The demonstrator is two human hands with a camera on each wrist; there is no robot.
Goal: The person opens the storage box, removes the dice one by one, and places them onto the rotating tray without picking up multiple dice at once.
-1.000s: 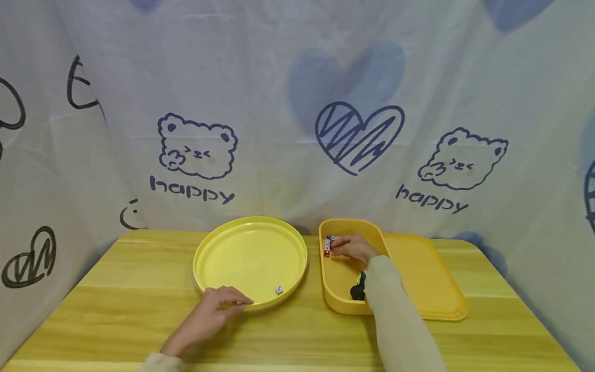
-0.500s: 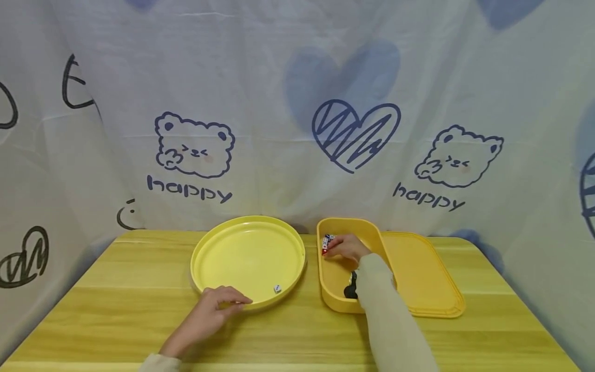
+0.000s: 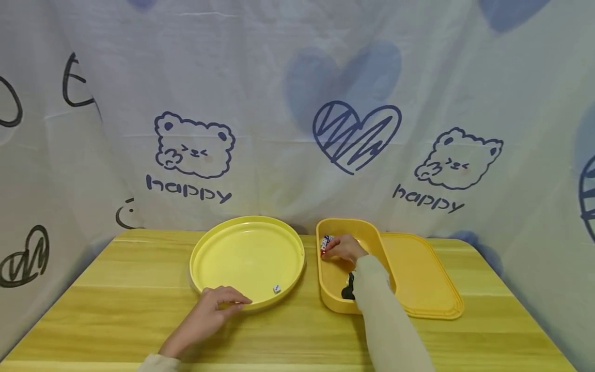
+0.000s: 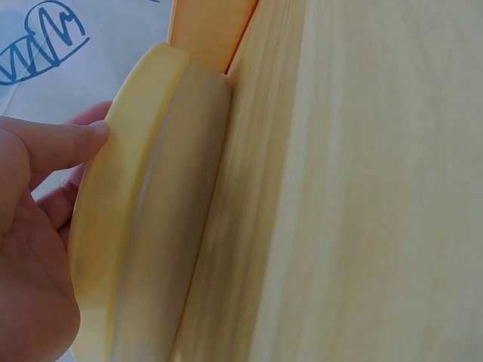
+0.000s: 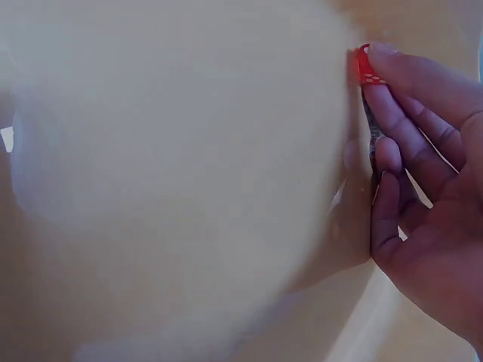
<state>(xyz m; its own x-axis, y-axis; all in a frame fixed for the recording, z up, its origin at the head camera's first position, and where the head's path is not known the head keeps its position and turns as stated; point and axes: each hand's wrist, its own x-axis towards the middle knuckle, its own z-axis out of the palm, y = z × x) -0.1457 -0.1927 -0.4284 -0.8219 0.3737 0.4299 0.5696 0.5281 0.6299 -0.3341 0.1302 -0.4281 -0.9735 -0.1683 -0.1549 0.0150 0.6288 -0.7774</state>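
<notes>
My left hand (image 3: 209, 316) holds the near rim of a round yellow tray (image 3: 246, 253); in the left wrist view the thumb lies outside its wall (image 4: 124, 196) and the fingers reach over the rim. One white die (image 3: 277, 289) lies in the tray near its front right. My right hand (image 3: 345, 248) reaches into an orange-yellow box (image 3: 341, 307) and pinches a red die (image 5: 368, 69) between thumb and index finger. Other small dice (image 3: 327, 241), white and dark, sit by the box's left wall, partly hidden by the hand.
In the box's near end lies a black object (image 3: 347, 290), partly covered by the sleeve. A flat orange-yellow lid (image 3: 420, 274) lies right of the box. All stand on a wooden table (image 3: 297, 341), with a printed cloth (image 3: 279, 155) hanging behind.
My right hand has shifted slightly left and toward me, onto the red die at the near end of the dice. The left hand stays on the tray's rim.
</notes>
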